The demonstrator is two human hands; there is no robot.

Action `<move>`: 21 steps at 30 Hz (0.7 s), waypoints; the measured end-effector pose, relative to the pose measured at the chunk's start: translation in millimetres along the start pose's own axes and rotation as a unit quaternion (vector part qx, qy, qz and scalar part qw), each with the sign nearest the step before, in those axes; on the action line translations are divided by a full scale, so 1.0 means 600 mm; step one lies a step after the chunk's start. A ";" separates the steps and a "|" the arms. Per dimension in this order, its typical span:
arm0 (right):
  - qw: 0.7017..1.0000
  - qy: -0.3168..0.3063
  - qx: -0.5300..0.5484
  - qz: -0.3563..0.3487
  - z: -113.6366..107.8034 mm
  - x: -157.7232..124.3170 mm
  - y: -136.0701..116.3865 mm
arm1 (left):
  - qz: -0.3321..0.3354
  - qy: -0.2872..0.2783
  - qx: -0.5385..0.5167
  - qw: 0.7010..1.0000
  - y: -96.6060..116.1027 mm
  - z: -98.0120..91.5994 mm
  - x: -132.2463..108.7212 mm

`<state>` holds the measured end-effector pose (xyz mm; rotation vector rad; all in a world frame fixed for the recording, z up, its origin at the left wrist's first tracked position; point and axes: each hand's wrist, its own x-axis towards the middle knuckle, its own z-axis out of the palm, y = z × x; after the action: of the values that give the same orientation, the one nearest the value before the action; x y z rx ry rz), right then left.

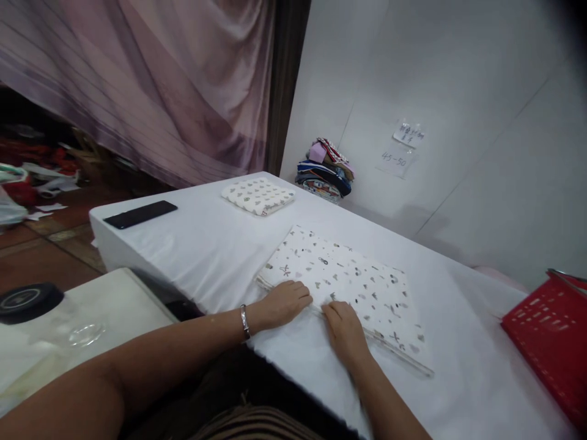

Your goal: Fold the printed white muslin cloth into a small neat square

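A folded white cloth [353, 275] with a grey print of small leaves and shapes lies flat on the white-covered table. My left hand [287, 302], with a silver bracelet at the wrist, is closed at the cloth's near edge, left of its middle. Close beside it, my right hand [346, 330] has its fingers curled on the same layered edge. The undersides of both hands are hidden. Farther back on the table lies a smaller folded cloth [257, 194] with a similar print.
A black phone [141, 214] rests at the table's left end. A red plastic basket [548, 336] stands at the right. Folded fabrics [324, 168] are piled by the wall. At lower left is a white surface [121, 305] with a dark round lid [30, 301]. A pink curtain [183, 73] hangs behind.
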<state>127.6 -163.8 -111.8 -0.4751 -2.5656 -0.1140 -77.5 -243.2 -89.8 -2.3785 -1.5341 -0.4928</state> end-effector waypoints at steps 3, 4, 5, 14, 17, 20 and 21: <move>1.000 0.009 0.014 0.003 0.002 -0.006 0.000 | -0.028 -0.012 0.021 0.999 0.002 -0.006 -0.009; 1.000 0.010 0.021 0.002 0.001 -0.007 0.000 | -0.035 -0.017 0.025 0.999 0.003 -0.008 -0.012; 1.000 0.007 0.027 0.002 -0.001 -0.007 0.000 | -0.040 -0.021 0.026 0.999 0.004 -0.010 -0.015; 0.997 -0.017 0.058 -0.037 -0.011 0.037 -0.042 | -0.095 -0.009 0.006 0.995 0.005 -0.019 -0.038; 0.996 -0.021 0.042 -0.071 0.018 0.031 -0.053 | -0.140 0.007 -0.013 0.990 -0.014 -0.033 -0.062; 0.996 -0.044 0.043 -0.069 0.035 0.019 -0.053 | -0.188 0.039 -0.030 0.981 -0.044 -0.052 -0.101; 0.995 -0.052 0.048 -0.066 0.035 0.017 -0.051 | -0.207 0.055 -0.031 0.976 -0.054 -0.057 -0.116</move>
<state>98.3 -185.7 -124.2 -0.2818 -2.6895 -0.0113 -138.6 -301.0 -86.6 -2.0298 -1.9925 -0.7552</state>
